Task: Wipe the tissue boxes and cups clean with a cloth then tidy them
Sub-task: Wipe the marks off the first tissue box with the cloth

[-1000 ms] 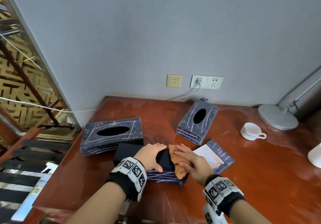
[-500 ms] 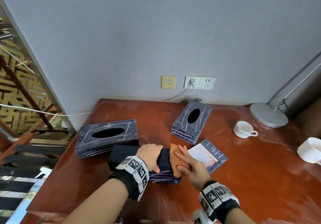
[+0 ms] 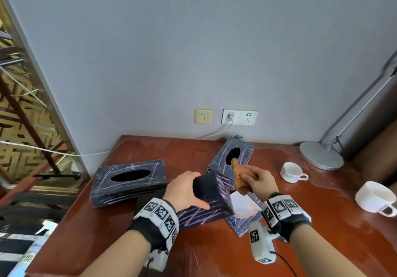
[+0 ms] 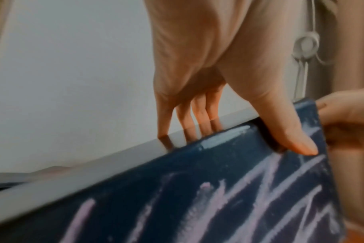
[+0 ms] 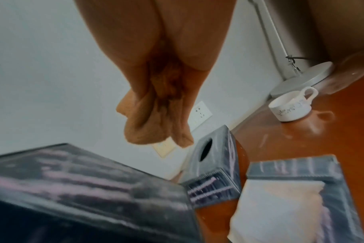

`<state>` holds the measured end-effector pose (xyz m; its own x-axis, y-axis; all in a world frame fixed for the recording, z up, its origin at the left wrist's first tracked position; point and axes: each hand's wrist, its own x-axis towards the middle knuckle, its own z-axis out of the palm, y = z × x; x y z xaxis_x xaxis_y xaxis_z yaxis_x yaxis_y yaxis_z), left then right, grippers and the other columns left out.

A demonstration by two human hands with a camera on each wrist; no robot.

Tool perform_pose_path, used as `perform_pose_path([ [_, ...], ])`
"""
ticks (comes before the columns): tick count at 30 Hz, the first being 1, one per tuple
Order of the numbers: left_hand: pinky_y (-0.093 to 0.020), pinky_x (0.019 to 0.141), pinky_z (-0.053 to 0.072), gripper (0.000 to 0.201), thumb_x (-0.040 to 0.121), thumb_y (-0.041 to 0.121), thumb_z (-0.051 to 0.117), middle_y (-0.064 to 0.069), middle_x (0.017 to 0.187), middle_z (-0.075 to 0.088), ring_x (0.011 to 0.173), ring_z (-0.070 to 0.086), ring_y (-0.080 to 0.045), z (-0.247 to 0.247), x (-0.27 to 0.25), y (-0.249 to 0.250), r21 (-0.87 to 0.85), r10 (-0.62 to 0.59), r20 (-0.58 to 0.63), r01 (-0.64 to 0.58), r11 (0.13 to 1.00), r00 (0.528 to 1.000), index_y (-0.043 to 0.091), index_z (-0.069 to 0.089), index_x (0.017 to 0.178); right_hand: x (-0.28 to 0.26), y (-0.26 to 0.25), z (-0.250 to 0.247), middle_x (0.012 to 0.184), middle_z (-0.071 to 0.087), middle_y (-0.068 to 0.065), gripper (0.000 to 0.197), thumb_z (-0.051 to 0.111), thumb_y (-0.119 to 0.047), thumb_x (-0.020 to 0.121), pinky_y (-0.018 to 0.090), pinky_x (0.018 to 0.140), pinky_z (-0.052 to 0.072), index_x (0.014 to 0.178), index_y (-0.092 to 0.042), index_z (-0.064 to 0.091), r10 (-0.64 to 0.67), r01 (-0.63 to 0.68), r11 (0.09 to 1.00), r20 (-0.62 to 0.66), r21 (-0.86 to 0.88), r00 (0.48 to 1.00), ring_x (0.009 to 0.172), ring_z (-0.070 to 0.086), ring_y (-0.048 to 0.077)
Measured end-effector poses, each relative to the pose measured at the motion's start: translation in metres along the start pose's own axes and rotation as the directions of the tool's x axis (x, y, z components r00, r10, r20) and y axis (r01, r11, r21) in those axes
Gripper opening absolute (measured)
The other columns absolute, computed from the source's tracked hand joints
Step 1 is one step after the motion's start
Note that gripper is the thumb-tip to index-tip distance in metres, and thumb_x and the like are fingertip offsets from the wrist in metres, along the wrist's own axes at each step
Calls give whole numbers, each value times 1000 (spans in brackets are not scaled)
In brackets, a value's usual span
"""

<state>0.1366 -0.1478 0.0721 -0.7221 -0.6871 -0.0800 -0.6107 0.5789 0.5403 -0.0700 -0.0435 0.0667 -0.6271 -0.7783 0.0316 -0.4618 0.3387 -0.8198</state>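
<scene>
My left hand grips a dark blue tissue box scribbled with pink lines and tilts its right end up off the table; the thumb lies on its near side, the other fingers behind. Just right of that raised end my right hand holds a bunched orange cloth in the air. A second tissue box lies at the left, a third stands tilted at the back. The open box base with white tissues lies under my right wrist. Two white cups sit at the right.
The red-brown table meets a grey wall with sockets and a white cable. A lamp's round silver base stands at the back right. A gold lattice screen and stairs lie past the table's left edge.
My left hand has tipped the near tissue box up from flat on the table. My right hand has lifted the cloth off the box top and bunched it.
</scene>
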Motion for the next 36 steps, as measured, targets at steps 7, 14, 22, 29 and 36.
perform_pose_path([
  [7, -30, 109, 34, 95, 55, 24, 91, 14, 132, 51, 126, 45, -5, -21, -16, -45, -470, -93, -4, 80, 879, 996, 24, 41, 136, 5, -15, -2, 71, 61, 9, 21, 49, 4, 91, 25, 53, 49, 109, -1, 59, -47, -4, 905, 109, 425, 993, 56, 61, 14],
  [14, -37, 109, 38, 109, 47, 50, 89, 16, 135, 49, 126, 46, -4, -30, -28, -71, -479, -64, 63, 87, 874, 996, 34, 30, 137, -10, -63, 14, 117, 61, -3, 33, 55, -13, 92, 17, 95, 40, 125, -17, 57, -283, 294, 955, 163, -47, 945, 111, 56, 14],
  [22, -37, 105, 43, 88, 46, 40, 89, 19, 122, 58, 115, 55, -1, -37, -22, -71, -504, -40, -13, 28, 863, 999, 35, 45, 123, -18, -93, 35, 156, 15, -7, 64, 53, -36, 91, 26, 116, 6, 146, -24, 22, -323, 568, 767, 586, -297, 743, 144, 8, 7],
  [29, -35, 104, 44, 82, 49, 36, 91, 18, 120, 60, 114, 56, -1, -35, -21, -75, -497, -21, -45, -4, 868, 999, 40, 46, 118, -29, -78, 35, 136, 38, -20, 48, 68, -14, 82, 27, 117, 22, 127, -24, 55, -539, 661, 743, 489, -107, 686, 131, 26, -6],
  [36, -35, 106, 42, 86, 52, 37, 90, 18, 123, 59, 116, 55, 0, -36, -20, -75, -494, 1, -18, -10, 869, 1000, 36, 44, 125, -12, -93, 4, 111, 68, -4, 33, 60, -9, 88, 22, 92, 48, 120, -14, 62, -421, 353, 906, 409, 234, 810, 97, 64, 2],
])
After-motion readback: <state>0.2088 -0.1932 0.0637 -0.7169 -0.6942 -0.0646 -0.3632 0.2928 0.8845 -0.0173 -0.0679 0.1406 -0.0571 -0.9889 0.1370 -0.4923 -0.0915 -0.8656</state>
